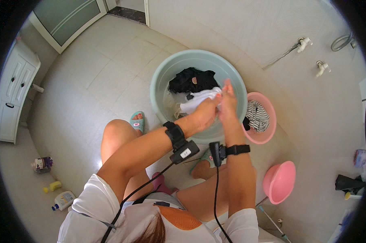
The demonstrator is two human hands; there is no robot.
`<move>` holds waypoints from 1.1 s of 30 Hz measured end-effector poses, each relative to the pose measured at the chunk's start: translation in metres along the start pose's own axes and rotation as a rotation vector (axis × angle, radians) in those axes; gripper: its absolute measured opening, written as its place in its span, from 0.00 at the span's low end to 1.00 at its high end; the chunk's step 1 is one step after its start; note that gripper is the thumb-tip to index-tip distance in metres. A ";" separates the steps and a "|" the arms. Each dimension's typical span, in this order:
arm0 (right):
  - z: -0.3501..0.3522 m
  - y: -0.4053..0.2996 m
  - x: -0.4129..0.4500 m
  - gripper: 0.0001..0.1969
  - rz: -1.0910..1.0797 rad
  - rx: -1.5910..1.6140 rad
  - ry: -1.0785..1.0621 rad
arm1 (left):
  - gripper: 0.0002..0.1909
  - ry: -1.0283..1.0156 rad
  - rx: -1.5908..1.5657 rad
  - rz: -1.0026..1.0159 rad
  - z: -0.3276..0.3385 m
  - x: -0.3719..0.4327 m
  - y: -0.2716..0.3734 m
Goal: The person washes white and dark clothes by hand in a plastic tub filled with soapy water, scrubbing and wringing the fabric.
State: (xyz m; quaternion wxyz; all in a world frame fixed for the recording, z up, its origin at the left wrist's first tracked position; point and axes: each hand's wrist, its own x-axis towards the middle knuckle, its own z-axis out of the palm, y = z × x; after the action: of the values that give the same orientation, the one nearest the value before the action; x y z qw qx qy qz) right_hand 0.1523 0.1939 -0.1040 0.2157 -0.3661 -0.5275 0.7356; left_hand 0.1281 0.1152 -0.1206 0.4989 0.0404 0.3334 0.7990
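Note:
A large pale blue-green plastic basin (158, 100) stands on the floor in front of me, with some water in it. My left hand (205, 114) is over the basin, its fingers curled on a white cloth (198, 100). Right beside it, my right hand (228, 101) is blurred, with fingers stretched away from me along the cloth's right end. Whether it grips the cloth I cannot tell. A black garment (193, 80) with a small pinkish patch lies bunched in the basin beyond the white cloth.
Right of the basin, a pink basin (272, 121) holds a striped cloth (257, 115). Another pink basin (281, 182) leans near the wall. Two taps (304, 44) jut from the wall. Bottles (63, 200) stand at left, near a white cabinet (17, 82). Cables (146, 183) run from my wrist devices.

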 end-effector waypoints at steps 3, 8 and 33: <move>0.001 -0.006 -0.011 0.23 0.047 0.061 -0.047 | 0.17 -0.027 0.035 -0.073 0.006 -0.004 0.010; 0.015 0.024 -0.021 0.24 -0.328 -0.277 -0.100 | 0.15 0.078 0.022 -0.127 -0.015 0.012 0.018; -0.030 -0.041 -0.037 0.16 0.032 -0.257 -0.154 | 0.17 -0.132 0.581 -0.010 -0.011 -0.023 0.063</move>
State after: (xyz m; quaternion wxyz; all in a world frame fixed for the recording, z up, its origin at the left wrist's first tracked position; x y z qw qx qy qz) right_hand 0.1960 0.2005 -0.0595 0.1143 -0.3414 -0.6267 0.6911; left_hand 0.0866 0.0733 -0.0867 0.4910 0.2316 0.5151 0.6633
